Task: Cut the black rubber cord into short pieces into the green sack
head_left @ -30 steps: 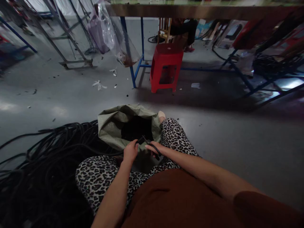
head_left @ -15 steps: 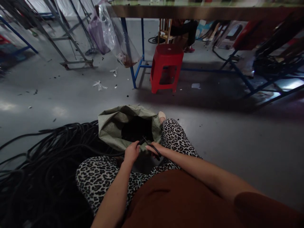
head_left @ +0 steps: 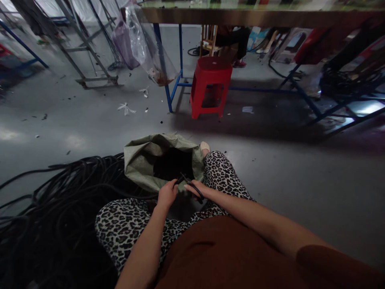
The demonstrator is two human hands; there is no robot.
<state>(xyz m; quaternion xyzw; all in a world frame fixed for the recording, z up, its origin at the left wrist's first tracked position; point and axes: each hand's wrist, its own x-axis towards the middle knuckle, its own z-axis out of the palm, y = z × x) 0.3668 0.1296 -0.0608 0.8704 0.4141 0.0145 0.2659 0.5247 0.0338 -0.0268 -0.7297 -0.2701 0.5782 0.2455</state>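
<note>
1. Scissors (head_left: 197,190) sit in your right hand (head_left: 195,186), its fingers closed around the black handles; the blades point far and left, over the near rim of the sack (head_left: 136,160).
2. Black tubing (head_left: 179,180) is pinched in your left hand (head_left: 167,193), its end poking out to the right, just beside the blades; whether they touch it, you cannot tell.
3. Your two hands are near each other but apart.
4. That grey-green sack gapes open on the far side of both hands, its inside dark.
5. Heaped tubing (head_left: 90,176) lies left of you, beside the sack.
6. Red plastic stool (head_left: 213,64) stands far ahead, by the worktable (head_left: 240,17).
</note>
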